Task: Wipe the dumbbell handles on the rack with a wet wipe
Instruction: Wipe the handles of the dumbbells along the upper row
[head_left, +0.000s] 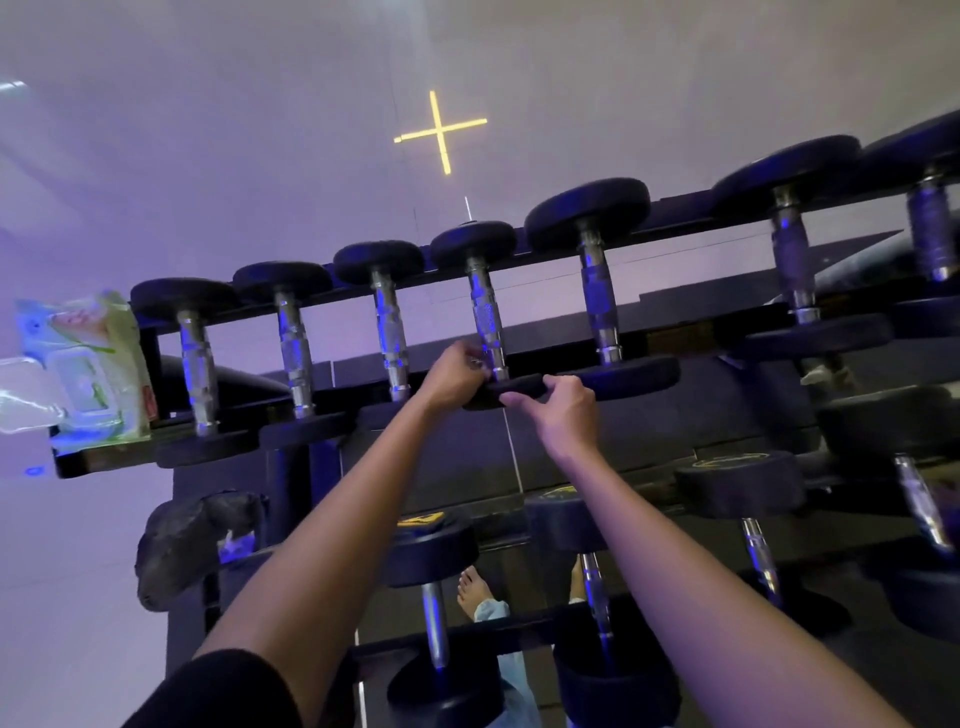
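On the rack's (727, 332) top row, the left hand (457, 374) curls round the near end of the fourth handle (485, 317); any wipe inside is hidden. The right hand (563, 410) grips its near head (519, 387). Best to hold that steady and twist toward the far end

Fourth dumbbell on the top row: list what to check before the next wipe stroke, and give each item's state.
1. Left hand on the fourth handle: ok, fingers curled at its lower end.
2. Wipe in that hand: cannot tell, only a pale speck shows among the fingers.
3. Right hand steadying the near head: ok, fingers curled over it.
4. Far head on the rack: ok, it looks seated on the back rail.
5. Upper handle free to wipe: ok, nothing covers it.
6. Wipe pack within reach: ok, it stands at the rack's left end.
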